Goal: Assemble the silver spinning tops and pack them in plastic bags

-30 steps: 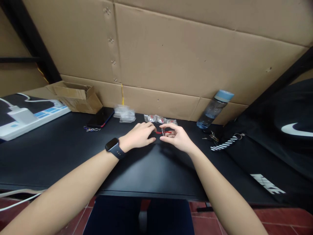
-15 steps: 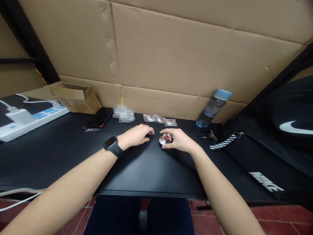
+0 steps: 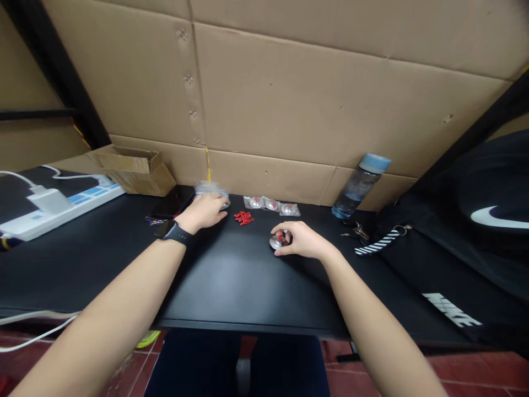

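Note:
My right hand is curled round a shiny silver, round object with red on it, held at or just above the black table. My left hand, with a dark watch on its wrist, reaches over a stack of clear plastic bags at the back. Its fingers are stretched out and touch the near edge of the stack. Between the hands lies a small heap of red cord loops. Behind it, three similar silver-and-red pieces in clear wrappers lie in a row.
A cardboard box, a phone and a white power strip occupy the left. To the right stand a blue-capped water bottle, keys and a black bag. Cardboard walls the table's back.
My left hand has moved left and back, from near the red cords to the plastic bags, uncovering the cords. My right hand stays round the silver object.

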`<move>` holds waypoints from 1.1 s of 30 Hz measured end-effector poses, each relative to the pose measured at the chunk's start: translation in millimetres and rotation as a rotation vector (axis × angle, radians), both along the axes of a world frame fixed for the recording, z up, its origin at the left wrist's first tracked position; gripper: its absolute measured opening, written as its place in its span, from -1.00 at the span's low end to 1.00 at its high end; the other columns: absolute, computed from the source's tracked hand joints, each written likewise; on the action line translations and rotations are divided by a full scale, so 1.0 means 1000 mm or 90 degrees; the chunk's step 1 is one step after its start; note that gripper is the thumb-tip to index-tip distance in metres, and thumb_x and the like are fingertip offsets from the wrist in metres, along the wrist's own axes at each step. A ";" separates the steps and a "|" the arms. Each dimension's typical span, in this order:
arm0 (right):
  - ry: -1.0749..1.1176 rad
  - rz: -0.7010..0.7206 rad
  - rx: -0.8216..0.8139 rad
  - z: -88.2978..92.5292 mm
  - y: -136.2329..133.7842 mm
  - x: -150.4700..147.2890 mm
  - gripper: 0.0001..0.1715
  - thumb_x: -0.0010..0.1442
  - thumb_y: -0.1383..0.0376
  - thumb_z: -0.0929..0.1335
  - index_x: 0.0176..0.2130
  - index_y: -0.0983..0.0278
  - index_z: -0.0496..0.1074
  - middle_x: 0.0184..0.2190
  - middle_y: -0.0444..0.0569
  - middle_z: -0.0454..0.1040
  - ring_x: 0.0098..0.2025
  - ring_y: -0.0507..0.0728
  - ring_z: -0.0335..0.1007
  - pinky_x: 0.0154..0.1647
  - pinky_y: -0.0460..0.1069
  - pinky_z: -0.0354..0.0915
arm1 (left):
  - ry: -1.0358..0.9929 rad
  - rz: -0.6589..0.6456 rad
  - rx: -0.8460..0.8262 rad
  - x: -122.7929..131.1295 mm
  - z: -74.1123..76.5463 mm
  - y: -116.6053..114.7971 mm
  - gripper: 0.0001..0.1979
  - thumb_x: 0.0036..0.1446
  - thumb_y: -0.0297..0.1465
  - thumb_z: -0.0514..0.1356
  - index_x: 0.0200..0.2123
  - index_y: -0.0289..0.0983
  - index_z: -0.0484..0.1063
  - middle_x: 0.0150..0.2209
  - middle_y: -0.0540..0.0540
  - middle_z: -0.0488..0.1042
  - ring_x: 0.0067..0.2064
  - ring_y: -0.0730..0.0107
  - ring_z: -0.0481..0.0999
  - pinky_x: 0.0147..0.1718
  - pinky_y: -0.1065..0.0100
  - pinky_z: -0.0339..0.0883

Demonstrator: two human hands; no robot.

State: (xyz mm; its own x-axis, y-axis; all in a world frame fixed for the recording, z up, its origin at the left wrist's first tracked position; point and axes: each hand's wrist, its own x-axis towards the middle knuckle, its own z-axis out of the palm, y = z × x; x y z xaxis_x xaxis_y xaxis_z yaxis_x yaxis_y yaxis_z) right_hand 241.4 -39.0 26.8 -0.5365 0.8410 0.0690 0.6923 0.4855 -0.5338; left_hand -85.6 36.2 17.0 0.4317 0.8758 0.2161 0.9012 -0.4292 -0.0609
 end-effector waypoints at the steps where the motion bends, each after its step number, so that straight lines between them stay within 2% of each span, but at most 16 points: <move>1: 0.001 0.002 0.001 0.000 0.000 0.000 -0.39 -0.08 0.13 0.62 -0.02 0.21 0.59 -0.27 -0.08 0.59 -0.36 0.07 0.42 -0.28 -0.04 0.29 | -0.004 -0.010 0.013 -0.002 0.000 0.001 -0.65 0.31 -0.34 0.09 0.12 -0.18 0.47 0.12 -0.21 0.51 0.12 -0.01 0.45 0.04 0.11 0.26; 5: 0.002 0.008 0.006 -0.002 0.002 -0.001 -0.39 -0.09 0.14 0.63 -0.04 0.23 0.59 -0.29 -0.08 0.58 -0.37 0.07 0.41 -0.29 -0.05 0.28 | -0.003 0.039 0.130 0.005 0.001 -0.004 -0.66 0.28 -0.53 0.02 -0.05 -0.19 0.55 -0.02 -0.23 0.56 0.07 0.01 0.42 0.01 0.07 0.18; 8: 0.008 0.017 0.006 -0.004 0.003 0.000 -0.39 -0.10 0.14 0.63 -0.04 0.23 0.59 -0.28 -0.08 0.58 -0.37 0.07 0.41 -0.30 -0.06 0.28 | 0.004 0.041 0.194 0.020 -0.002 -0.010 -0.67 0.31 -0.53 -0.02 -0.18 -0.26 0.57 -0.16 -0.34 0.55 0.04 -0.06 0.37 -0.01 0.01 0.14; 12: 0.009 0.018 0.014 -0.007 0.005 0.000 -0.37 -0.11 0.13 0.63 -0.04 0.23 0.59 -0.29 -0.09 0.57 -0.39 0.06 0.39 -0.30 -0.06 0.28 | 0.033 -0.038 0.179 0.039 -0.011 -0.012 -0.64 0.31 -0.55 -0.05 -0.21 -0.34 0.57 -0.23 -0.42 0.53 -0.04 -0.06 0.40 -0.07 0.03 0.14; 19: 0.022 0.028 0.009 -0.007 0.008 0.000 -0.38 -0.13 0.14 0.64 -0.05 0.24 0.60 -0.30 -0.09 0.57 -0.38 0.06 0.40 -0.29 -0.06 0.28 | 0.062 0.006 0.194 0.038 -0.019 -0.012 -0.60 0.28 -0.60 -0.10 -0.10 -0.50 0.55 -0.25 -0.52 0.55 -0.10 -0.12 0.45 -0.11 0.03 0.10; 25: 0.013 0.029 0.016 -0.006 0.007 0.000 -0.40 -0.11 0.15 0.63 -0.06 0.25 0.60 -0.31 -0.09 0.56 -0.38 0.06 0.39 -0.29 -0.06 0.27 | 0.085 0.014 0.207 0.039 -0.021 -0.011 -0.63 0.27 -0.62 -0.05 -0.07 -0.48 0.54 -0.28 -0.45 0.58 -0.12 -0.04 0.48 -0.10 0.09 0.12; 33: -0.003 0.025 0.013 -0.006 0.007 0.000 -0.42 -0.09 0.14 0.62 -0.06 0.23 0.59 -0.30 -0.11 0.55 -0.38 0.05 0.38 -0.30 -0.07 0.26 | 0.095 0.014 0.225 0.037 -0.028 -0.001 -0.72 0.29 -0.60 0.01 -0.21 -0.46 0.54 -0.31 -0.42 0.59 -0.12 -0.07 0.51 -0.12 0.08 0.15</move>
